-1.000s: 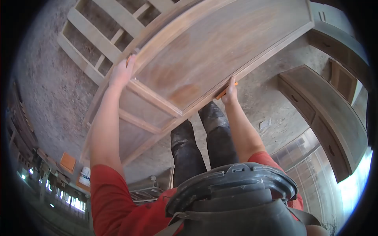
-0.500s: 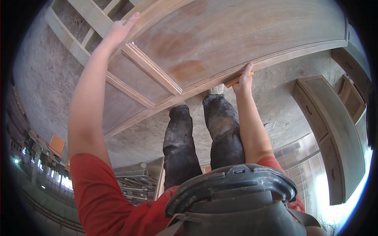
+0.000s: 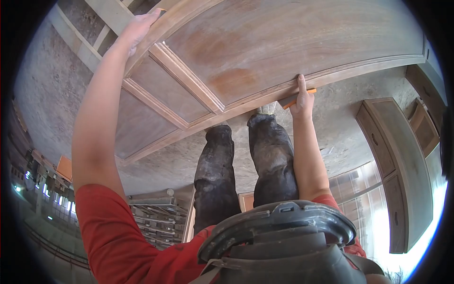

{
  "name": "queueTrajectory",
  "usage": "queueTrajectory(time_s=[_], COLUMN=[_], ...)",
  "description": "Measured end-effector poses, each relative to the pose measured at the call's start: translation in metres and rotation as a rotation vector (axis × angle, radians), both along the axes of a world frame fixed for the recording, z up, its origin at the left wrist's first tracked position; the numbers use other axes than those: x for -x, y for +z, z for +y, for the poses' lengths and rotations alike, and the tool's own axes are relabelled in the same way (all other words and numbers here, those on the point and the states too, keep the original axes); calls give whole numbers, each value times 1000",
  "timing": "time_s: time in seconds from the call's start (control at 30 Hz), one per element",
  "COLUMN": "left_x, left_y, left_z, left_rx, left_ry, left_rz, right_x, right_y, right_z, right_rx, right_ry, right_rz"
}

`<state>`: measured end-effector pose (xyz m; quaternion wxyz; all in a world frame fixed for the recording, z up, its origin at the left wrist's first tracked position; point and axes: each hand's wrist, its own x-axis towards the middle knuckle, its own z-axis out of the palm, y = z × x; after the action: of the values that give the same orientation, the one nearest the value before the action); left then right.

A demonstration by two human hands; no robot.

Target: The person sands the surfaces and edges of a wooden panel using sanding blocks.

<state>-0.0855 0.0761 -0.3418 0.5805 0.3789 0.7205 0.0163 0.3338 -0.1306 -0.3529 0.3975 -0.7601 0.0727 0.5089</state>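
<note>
A large wooden panel [image 3: 283, 47] with raised mouldings and reddish-brown patches lies tilted in front of me. At its far left edge is my left hand [image 3: 138, 29], its fingers closed along the frame. A small orange-edged piece [image 3: 163, 10] shows at those fingertips, too little of it to name. My right hand [image 3: 302, 102] is at the near edge, thumb up on the frame and fingers curled below. It grips a thin grey sanding pad [image 3: 289, 101] with orange edges, partly hidden by the hand.
Pale wooden slats [image 3: 78, 40] lie beyond the panel on the left. A wooden drawer unit [image 3: 406, 175] stands at the right, with another cabinet piece [image 3: 424, 127] behind it. My legs [image 3: 215, 175] are close under the near edge. A stacked rack [image 3: 158, 217] is at the lower left.
My right hand has shifted slightly right and down along the near edge with the sanding pad. My left hand has moved slightly left and up, and the whole view has shifted a little.
</note>
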Motion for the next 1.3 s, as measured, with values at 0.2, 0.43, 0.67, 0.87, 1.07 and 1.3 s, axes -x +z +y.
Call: queueTrajectory(time_s=[0.2,0.43,0.67,0.87,1.07,1.3], left_x=[5,20,17,16,39,9], left_y=[-20,-36,-16,27,-36,-44], left_z=[1,-2,-1,-24,-12,-11], left_rx=[-204,-403,-389,-468,-518,-788], left_ry=[-227,-575,-699,-848,-490,-311], left_rz=[214,366,464,491,658,492], right_x=[2,-1,-8,2,3,-2], right_y=[1,1,-4,9,7,4], right_z=[1,1,0,-1,0,-1], right_rx=[-19,27,2,67,155,282], right_ry=[-24,29,45,56,117,375], right_rz=[0,3,-44,-82,-171,-379])
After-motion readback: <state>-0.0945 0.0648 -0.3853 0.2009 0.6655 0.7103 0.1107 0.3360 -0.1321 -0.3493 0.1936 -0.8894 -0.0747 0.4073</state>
